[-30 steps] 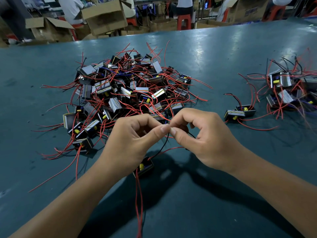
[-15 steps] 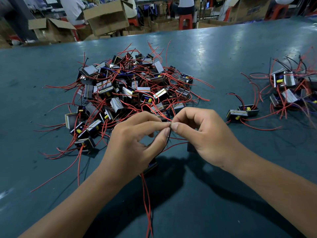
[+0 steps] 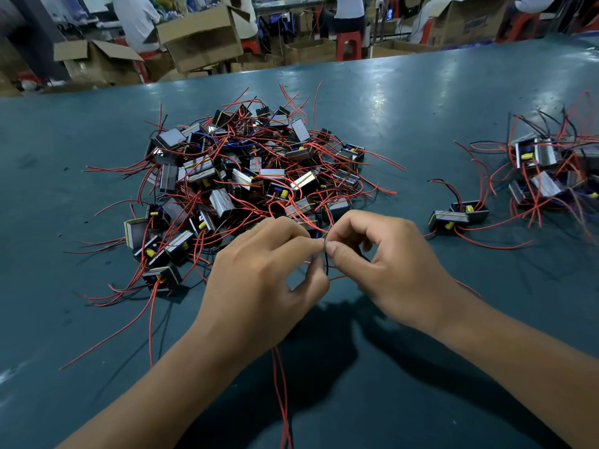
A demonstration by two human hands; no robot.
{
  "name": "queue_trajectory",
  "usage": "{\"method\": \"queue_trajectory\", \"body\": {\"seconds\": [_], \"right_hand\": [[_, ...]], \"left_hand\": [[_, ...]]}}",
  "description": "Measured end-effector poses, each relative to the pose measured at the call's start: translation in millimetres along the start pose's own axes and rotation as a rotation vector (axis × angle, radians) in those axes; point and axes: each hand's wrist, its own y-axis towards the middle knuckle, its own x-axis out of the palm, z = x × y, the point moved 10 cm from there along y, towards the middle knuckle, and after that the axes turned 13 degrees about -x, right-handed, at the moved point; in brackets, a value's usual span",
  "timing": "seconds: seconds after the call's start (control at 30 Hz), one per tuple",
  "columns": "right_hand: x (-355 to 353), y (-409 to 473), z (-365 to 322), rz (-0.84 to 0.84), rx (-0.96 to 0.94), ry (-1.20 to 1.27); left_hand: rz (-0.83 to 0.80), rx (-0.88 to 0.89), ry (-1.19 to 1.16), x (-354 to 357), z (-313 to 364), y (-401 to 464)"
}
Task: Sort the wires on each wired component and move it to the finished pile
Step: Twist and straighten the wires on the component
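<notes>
Both hands have closed in over the component since a second ago, so the small black body that showed below the left hand [image 3: 259, 283] is now hidden under it. That hand's thumb and forefinger pinch a thin black wire [image 3: 326, 265] at the fingertips, and the right hand [image 3: 385, 267] pinches the same wire just beside them, the two sets of fingertips almost touching. Two long red leads [image 3: 281, 393] trail from under the left palm toward the near edge of the table [image 3: 421, 92] and run out of view at the bottom. Whether the component rests on the table or hangs from the wires I cannot tell. Just behind the hands lies the big unsorted heap [image 3: 246, 176] of blocks and tangled red wire. Off to the right, well apart, two components [image 3: 457, 215] lie side by side, and beyond them the finished pile [image 3: 551, 170] is cut off by the frame's right edge. Past the table's far side stand open cardboard boxes [image 3: 201, 40], their contents impossible to make out.
</notes>
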Motion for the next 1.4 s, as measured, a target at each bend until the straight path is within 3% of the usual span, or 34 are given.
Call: {"method": "queue_trajectory", "body": {"seconds": [0.2,0.43,0.63,0.9,1.07,1.4], "right_hand": [[4,0,-6,-0.04,-0.051,0.022],[6,4,4,-0.283,-0.015,0.042],[-5,9,5,-0.342,-0.032,0.037],[-3,8,2,-0.297,-0.069,0.008],[0,7,-5,-0.275,-0.124,0.015],[-2,8,-35,-0.229,-0.384,-0.26]], "left_hand": [[-0.125,-0.153,-0.224,2,-20,9],[-0.167,-0.127,-0.178,10,-19,8],[-0.175,-0.131,-0.194,13,-18,7],[-0.217,-0.105,-0.202,20,-19,6],[-0.297,-0.143,-0.344,21,-18,7],[-0.334,-0.436,-0.629,31,-35,2]]}}
